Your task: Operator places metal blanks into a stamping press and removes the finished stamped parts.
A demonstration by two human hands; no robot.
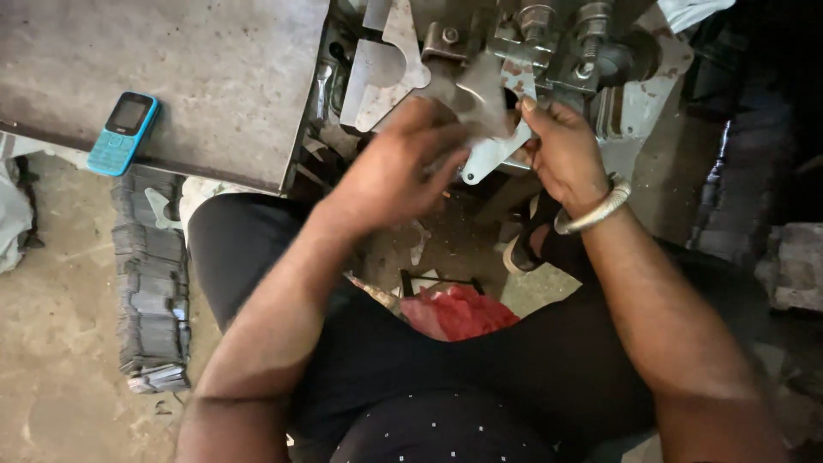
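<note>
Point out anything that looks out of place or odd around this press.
A blue keypad phone lies askew at the very edge of the grey metal table, an odd spot beside a machine. A red cloth sits crumpled on the floor. Both hands hold a flat metal piece.

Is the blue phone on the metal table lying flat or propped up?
Flat. The blue phone lies face up on the grey metal table, near its left edge, screen and keypad showing, with nothing under it.

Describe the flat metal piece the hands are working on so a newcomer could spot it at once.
Start at the grey machine at top centre. Just below it, the left hand and right hand hold a pale, flat metal blank with a curved, hooked outline, brighter than the rusty parts above.
</note>
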